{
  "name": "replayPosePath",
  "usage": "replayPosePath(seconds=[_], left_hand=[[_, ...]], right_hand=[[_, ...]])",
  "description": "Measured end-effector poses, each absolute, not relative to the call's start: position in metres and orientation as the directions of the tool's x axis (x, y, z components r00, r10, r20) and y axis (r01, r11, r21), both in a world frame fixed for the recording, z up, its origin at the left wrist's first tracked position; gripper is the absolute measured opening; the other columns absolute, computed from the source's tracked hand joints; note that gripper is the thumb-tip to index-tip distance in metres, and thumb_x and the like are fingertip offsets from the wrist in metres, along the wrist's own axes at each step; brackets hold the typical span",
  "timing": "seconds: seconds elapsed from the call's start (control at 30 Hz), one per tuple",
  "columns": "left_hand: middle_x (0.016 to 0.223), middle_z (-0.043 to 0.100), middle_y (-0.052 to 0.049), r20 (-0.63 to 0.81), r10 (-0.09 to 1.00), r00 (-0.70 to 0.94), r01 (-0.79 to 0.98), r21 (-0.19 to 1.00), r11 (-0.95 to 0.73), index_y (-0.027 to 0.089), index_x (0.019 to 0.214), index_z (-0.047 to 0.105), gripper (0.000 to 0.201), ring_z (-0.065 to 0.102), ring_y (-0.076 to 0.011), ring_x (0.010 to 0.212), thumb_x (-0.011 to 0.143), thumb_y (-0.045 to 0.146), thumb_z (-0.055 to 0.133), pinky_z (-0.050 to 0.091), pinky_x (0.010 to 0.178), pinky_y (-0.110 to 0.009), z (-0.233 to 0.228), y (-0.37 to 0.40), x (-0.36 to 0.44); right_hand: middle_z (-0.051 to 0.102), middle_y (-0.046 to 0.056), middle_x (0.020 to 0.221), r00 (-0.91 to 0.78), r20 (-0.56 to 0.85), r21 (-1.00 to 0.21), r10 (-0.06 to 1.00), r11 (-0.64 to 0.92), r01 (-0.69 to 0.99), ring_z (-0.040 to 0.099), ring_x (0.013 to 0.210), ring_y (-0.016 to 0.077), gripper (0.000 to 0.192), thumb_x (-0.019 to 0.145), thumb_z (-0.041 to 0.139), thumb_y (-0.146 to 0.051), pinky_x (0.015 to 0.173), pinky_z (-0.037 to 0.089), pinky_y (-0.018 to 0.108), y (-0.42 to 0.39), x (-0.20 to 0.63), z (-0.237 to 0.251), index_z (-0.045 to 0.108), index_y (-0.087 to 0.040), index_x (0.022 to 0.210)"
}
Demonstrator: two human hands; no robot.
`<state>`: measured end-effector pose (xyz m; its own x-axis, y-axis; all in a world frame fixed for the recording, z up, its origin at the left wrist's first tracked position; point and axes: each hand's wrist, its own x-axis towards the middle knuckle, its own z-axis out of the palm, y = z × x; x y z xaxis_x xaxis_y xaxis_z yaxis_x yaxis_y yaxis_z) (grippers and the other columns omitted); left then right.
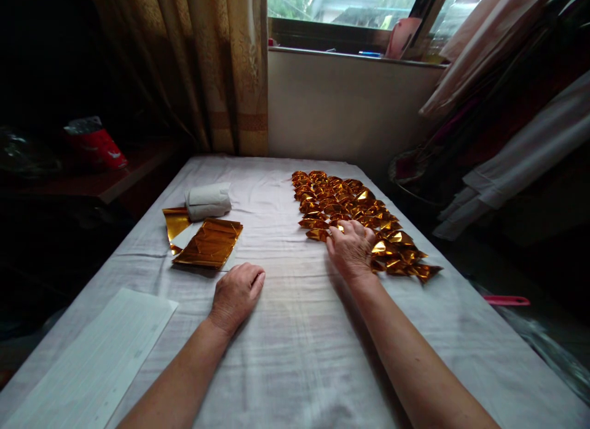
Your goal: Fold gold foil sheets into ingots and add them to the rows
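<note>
Folded gold foil pieces (332,203) lie in close rows along the right side of the white cloth (286,361), some partly hidden by the right hand (351,247). Its fingers bend down over them, the tips out of sight, so whether they pinch a piece cannot be told. The left hand (237,291) rests loosely curled on the cloth, its fingertips hidden and its grip unclear, near the stacked foil sheets (209,243). Both forearms and the pale paper sheet (99,361) run off the bottom edge.

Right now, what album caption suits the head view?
Right hand at the folded foil, left hand on the cloth near the foil stack.
</note>
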<state>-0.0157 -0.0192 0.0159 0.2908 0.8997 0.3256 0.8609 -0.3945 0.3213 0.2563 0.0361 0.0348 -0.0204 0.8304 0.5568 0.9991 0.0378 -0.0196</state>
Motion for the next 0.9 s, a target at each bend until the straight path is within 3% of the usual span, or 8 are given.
replayPosePath(seconds=[0.17, 0.47, 0.63, 0.77, 0.9], left_hand=[[0.086, 0.070, -0.003, 0.331, 0.897, 0.292, 0.861, 0.318, -0.398, 0.022, 0.086, 0.066, 0.018, 0.063, -0.0192, 0.083, 0.093, 0.026, 0.050, 0.046, 0.075, -0.030, 0.016, -0.019, -0.016], [0.085, 0.070, -0.004, 0.329, 0.895, 0.300, 0.851, 0.332, -0.408, 0.022, 0.086, 0.066, 0.019, 0.063, -0.0191, 0.082, 0.094, 0.025, 0.049, 0.046, 0.075, -0.031, 0.014, -0.020, -0.017], [0.089, 0.070, -0.005, 0.428, 0.852, 0.301, 0.840, 0.305, -0.449, 0.021, 0.091, 0.067, 0.020, 0.063, -0.0200, 0.085, 0.096, 0.025, 0.048, 0.047, 0.080, -0.032, 0.022, -0.019, -0.022], [0.104, 0.070, -0.009, 0.494, 0.850, 0.183, 0.927, 0.202, -0.316, 0.021, 0.108, 0.067, 0.022, 0.061, -0.0263, 0.098, 0.094, 0.032, 0.053, 0.045, 0.089, -0.040, 0.029, -0.013, -0.043], [0.138, 0.056, -0.018, 0.473, 0.878, 0.068, 0.979, 0.136, -0.149, 0.016, 0.130, 0.057, 0.051, 0.047, -0.0356, 0.129, 0.087, 0.043, 0.061, 0.031, 0.109, -0.054, 0.022, -0.005, -0.070]], right_hand=[[0.068, 0.008, 0.097, -0.083, 0.457, -0.087, 0.885, 0.138, 0.987, 0.057, 0.084, 0.0201, 0.019, 0.089, 0.052, -0.017, 0.073, 0.039, 0.031, 0.016, 0.233, 0.024, 0.070, -0.021, 0.092], [0.068, 0.012, 0.100, -0.074, 0.387, -0.068, 0.919, 0.108, 0.992, 0.059, 0.092, 0.0245, 0.014, 0.089, 0.056, -0.017, 0.078, 0.042, 0.033, 0.023, 0.219, 0.011, 0.069, -0.018, 0.092], [0.068, 0.013, 0.103, -0.058, 0.372, -0.082, 0.927, 0.095, 0.992, 0.059, 0.097, 0.0263, 0.016, 0.090, 0.054, -0.019, 0.078, 0.041, 0.034, 0.023, 0.216, 0.011, 0.069, -0.017, 0.095], [0.069, 0.012, 0.110, -0.089, 0.357, -0.064, 0.930, 0.120, 0.991, 0.059, 0.100, 0.0260, 0.017, 0.092, 0.054, -0.021, 0.080, 0.041, 0.035, 0.012, 0.213, 0.011, 0.069, -0.017, 0.098], [0.067, 0.010, 0.119, -0.119, 0.325, -0.072, 0.938, 0.149, 0.986, 0.058, 0.104, 0.0252, 0.020, 0.092, 0.054, -0.023, 0.085, 0.040, 0.035, -0.003, 0.208, 0.010, 0.069, -0.019, 0.105]])
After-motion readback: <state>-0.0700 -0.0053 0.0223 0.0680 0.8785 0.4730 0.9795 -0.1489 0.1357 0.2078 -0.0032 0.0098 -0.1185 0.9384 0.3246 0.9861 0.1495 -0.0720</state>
